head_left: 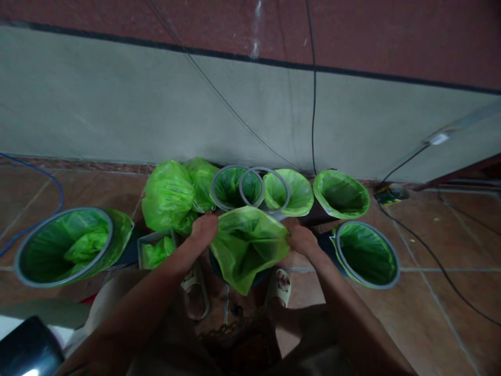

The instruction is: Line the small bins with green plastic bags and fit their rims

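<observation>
My left hand (203, 230) and my right hand (302, 239) each grip one side of a thin green plastic bag (248, 243) and hold its mouth spread wide. The bag hangs over a dark round bin (219, 271), mostly hidden beneath it, on the floor between my sandalled feet. Just beyond the bag stand two lined bins, one with a grey ring (230, 187) on its rim and one with a second grey ring (266, 188) lying askew over its liner.
More green-lined bins stand around: a large one at the left (64, 245), a small square one (156, 250), two at the right (340, 193) (368, 253). A stuffed green bag (168, 196) sits behind. Cables cross the tiled floor and grey wall.
</observation>
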`<action>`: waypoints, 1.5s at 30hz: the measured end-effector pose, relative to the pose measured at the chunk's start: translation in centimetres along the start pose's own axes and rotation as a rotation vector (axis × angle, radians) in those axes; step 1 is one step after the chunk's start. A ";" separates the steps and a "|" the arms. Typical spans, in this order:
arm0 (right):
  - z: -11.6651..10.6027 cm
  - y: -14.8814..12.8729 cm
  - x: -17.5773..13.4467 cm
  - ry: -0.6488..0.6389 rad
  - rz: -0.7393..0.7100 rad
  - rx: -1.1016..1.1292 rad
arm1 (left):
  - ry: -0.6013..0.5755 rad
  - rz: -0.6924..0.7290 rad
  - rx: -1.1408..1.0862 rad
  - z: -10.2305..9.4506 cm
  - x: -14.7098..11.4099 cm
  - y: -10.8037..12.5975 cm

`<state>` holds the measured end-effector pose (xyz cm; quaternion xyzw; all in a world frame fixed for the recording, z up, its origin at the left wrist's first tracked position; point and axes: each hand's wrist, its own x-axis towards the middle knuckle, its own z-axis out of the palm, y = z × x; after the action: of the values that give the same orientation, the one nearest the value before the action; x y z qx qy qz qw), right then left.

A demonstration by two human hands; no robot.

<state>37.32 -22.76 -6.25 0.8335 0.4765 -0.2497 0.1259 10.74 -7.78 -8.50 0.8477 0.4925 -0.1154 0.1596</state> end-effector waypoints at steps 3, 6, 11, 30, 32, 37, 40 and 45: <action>-1.6 1.8 -0.6 -0.142 -0.053 0.048 | -0.024 -0.125 0.071 -1.8 -0.4 -0.9; -1.3 1.8 -0.9 -0.277 -0.100 0.041 | -0.092 -0.155 0.118 -2.5 -0.5 -0.8; 1.8 -1.5 -0.6 -0.046 -0.032 -0.063 | -0.211 -0.009 0.115 -0.9 -0.8 1.1; 4.3 -3.9 2.4 0.073 -0.204 0.253 | 0.075 0.214 0.031 3.9 1.4 3.1; 3.8 -3.6 2.2 0.040 -0.210 0.288 | 0.086 0.221 0.011 3.8 1.6 3.2; 3.9 -4.3 1.4 0.203 -0.315 0.239 | 0.168 0.435 -0.021 2.9 0.9 4.3; 3.6 -5.5 0.9 0.283 -0.482 0.234 | 0.184 0.577 -0.020 2.5 0.2 5.3; 2.1 -6.1 0.4 0.229 -0.342 0.095 | 0.082 0.379 0.025 1.9 0.0 4.9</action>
<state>31.60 -20.27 -8.00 0.7684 0.6099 -0.1933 -0.0129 14.91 -10.77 -9.54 0.9312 0.3288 -0.0546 0.1477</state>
